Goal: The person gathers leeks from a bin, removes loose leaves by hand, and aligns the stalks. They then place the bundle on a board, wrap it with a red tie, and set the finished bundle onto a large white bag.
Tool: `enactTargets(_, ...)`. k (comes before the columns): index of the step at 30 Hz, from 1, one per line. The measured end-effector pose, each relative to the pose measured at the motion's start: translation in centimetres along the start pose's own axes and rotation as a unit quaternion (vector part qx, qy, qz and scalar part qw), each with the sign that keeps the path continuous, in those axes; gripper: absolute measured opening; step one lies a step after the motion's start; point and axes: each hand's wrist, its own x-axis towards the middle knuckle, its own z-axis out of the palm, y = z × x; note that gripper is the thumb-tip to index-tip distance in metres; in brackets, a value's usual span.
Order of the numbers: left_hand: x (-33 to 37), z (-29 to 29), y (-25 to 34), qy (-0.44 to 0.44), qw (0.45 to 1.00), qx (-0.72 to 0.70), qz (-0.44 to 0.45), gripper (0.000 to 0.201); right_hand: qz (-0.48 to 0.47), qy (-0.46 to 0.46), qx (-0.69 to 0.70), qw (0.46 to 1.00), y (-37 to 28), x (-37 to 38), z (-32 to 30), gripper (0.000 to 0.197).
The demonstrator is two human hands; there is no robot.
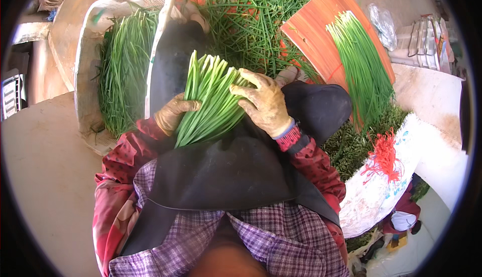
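Note:
A bunch of garlic chives lies across my lap on a black apron, its pale cut ends fanned out at the far side. My left hand, in a dirty yellowish glove, grips the bunch from the left, the fingers hidden beneath the leaves. On the other side my gloved right hand bends its fingers onto the pale ends at the bunch's right edge. To the right, a neat bundle of chives rests on an orange-brown board.
A white plastic basket full of chives stands at the left. Loose chives cover an orange surface ahead. Red ties lie on a white sack at the right. Another person is at the lower right.

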Motion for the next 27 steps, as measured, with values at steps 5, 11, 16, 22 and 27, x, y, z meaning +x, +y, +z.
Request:
enactTargets(5,0.1,0.4,-0.1,-0.023,0.999,0.024,-0.018,0.072,-0.011,0.013,0.062,0.998,1.9,-0.2,1.9,0.021)
enactTargets(11,0.3,-0.1,-0.3,-0.021,0.995,0.097,-0.024,0.068,0.077,0.050,0.158,0.983,2.3,0.4,2.8,0.007)
enactTargets(16,0.1,0.0,-0.1,-0.014,0.997,0.068,-0.023,0.065,0.027,0.055,-0.031,0.998,5.0,3.8,2.5,0.006)
enactTargets(22,0.0,-0.4,0.1,-0.015,0.999,0.032,-0.008,0.063,0.208,0.027,-0.135,0.968,11.4,3.4,-3.9,0.059)
enactTargets(27,-0.2,-1.2,0.2,0.003,1.000,0.008,0.008,0.061,0.424,-0.118,0.441,0.783,4.2,-3.4,-0.7,0.091)
